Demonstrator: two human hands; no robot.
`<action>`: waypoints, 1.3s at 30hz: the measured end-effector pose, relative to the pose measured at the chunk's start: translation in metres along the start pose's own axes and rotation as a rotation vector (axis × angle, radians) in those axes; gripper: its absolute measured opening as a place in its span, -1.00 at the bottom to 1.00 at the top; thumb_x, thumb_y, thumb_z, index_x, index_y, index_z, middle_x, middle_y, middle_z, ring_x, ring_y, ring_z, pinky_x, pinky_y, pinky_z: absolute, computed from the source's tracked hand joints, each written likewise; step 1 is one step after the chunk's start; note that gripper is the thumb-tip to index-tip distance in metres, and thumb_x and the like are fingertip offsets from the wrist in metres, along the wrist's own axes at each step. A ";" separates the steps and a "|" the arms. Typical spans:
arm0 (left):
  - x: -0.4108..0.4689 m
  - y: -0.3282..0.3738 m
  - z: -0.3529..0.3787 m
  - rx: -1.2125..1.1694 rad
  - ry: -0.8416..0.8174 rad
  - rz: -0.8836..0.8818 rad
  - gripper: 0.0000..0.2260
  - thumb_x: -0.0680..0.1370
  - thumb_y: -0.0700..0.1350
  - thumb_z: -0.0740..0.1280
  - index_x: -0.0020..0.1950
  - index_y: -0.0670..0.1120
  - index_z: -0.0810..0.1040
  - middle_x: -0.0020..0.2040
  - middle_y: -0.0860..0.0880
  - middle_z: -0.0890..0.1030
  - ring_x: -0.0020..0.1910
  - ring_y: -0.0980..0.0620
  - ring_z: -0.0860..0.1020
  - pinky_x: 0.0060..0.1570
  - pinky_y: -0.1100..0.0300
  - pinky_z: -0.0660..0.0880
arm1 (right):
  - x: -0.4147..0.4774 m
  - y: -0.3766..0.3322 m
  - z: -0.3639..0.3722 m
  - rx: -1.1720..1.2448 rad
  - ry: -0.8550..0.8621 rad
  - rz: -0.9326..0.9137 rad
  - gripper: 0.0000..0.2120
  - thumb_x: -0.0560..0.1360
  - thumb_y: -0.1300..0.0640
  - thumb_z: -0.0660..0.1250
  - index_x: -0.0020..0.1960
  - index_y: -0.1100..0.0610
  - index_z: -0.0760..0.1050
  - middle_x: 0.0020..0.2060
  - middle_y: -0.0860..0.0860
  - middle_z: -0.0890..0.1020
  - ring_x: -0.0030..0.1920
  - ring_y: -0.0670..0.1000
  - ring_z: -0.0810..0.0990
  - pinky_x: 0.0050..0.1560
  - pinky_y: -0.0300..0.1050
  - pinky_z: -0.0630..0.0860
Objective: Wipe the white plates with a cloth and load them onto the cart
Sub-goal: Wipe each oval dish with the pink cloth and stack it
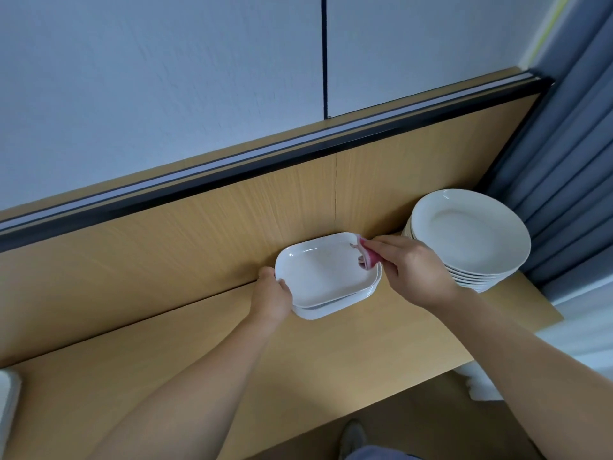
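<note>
Here, right hand point(411, 270) pinches cloth point(368, 258) on plate point(318, 277).

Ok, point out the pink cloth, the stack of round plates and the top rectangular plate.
pink cloth point(370, 258), head view: on its bunched pink fold.
stack of round plates point(464, 227), head view: on the well of the topmost plate.
top rectangular plate point(318, 277), head view: on the bare middle of its well.

cloth point(367, 257) mostly hidden, white object point(8, 405) cropped
</note>
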State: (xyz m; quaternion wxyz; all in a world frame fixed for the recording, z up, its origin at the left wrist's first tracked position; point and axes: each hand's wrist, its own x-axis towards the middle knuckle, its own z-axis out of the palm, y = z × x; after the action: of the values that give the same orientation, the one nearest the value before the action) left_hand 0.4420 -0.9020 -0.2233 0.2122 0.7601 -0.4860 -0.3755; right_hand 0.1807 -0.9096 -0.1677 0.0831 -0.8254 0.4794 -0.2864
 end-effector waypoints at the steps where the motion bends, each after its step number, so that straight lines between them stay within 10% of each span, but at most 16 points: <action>1: 0.000 0.000 -0.003 -0.010 -0.003 0.008 -0.92 0.62 -0.17 0.11 0.04 -0.14 0.35 -0.10 -0.14 0.56 -0.15 -0.17 0.62 -0.18 -0.02 0.57 | 0.002 -0.003 0.000 0.002 0.004 -0.001 -0.60 0.52 0.15 0.10 0.25 0.11 0.58 -0.06 -0.01 0.67 -0.16 0.11 0.61 -0.28 -0.11 0.53; 9: -0.017 -0.033 -0.052 -0.075 0.051 0.077 -0.90 0.66 -0.14 0.05 0.09 -0.02 0.34 -0.08 -0.01 0.53 -0.17 -0.11 0.61 -0.21 0.01 0.57 | 0.029 -0.053 0.008 0.135 0.060 -0.075 -0.47 0.68 -0.09 -0.04 0.05 0.19 0.63 -0.17 -0.10 0.66 -0.17 -0.06 0.61 -0.19 -0.11 0.55; 13: -0.028 -0.076 -0.089 -0.137 0.084 0.014 -0.85 0.66 -0.13 0.05 0.17 -0.02 0.35 -0.04 -0.01 0.55 -0.13 -0.09 0.59 -0.38 0.16 0.49 | 0.041 -0.082 0.032 0.107 0.015 -0.105 -0.78 0.64 0.23 0.18 0.08 0.12 0.60 -0.15 -0.14 0.62 -0.14 -0.06 0.59 -0.16 -0.08 0.53; 19: -0.048 -0.147 -0.137 -0.167 0.128 -0.085 -0.82 0.66 -0.14 0.05 0.21 -0.07 0.37 0.00 -0.03 0.55 -0.12 -0.07 0.59 -0.43 0.26 0.44 | 0.049 -0.143 0.078 0.133 -0.032 -0.145 -0.68 0.59 0.23 0.12 0.20 0.09 0.59 -0.11 -0.08 0.65 -0.15 0.04 0.61 -0.19 -0.05 0.53; 29: -0.058 -0.227 -0.158 -0.138 0.124 -0.186 -0.88 0.66 -0.12 0.07 0.14 -0.03 0.36 -0.09 0.03 0.54 -0.17 -0.05 0.60 -0.21 -0.02 0.61 | 0.029 -0.215 0.148 0.145 -0.149 -0.067 -0.58 0.62 0.02 0.00 0.12 0.09 0.62 -0.11 -0.11 0.66 -0.13 0.02 0.61 -0.26 -0.09 0.53; 39: -0.049 -0.243 -0.158 -0.016 0.079 -0.117 -0.91 0.59 -0.12 0.23 -0.02 -0.11 0.50 -0.10 -0.04 0.58 -0.20 -0.03 0.60 -0.17 -0.04 0.61 | 0.029 -0.218 0.186 0.052 -0.269 -0.088 -0.73 0.53 0.31 0.22 0.11 0.06 0.58 -0.09 -0.14 0.62 -0.17 -0.01 0.56 -0.29 -0.15 0.46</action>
State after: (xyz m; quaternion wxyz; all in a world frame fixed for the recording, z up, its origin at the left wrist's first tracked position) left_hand 0.6939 -0.7582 -0.2733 0.2150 0.7998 -0.4290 -0.3607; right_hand 0.4562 -0.8445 -0.2192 0.1556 -0.8741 0.4196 -0.1887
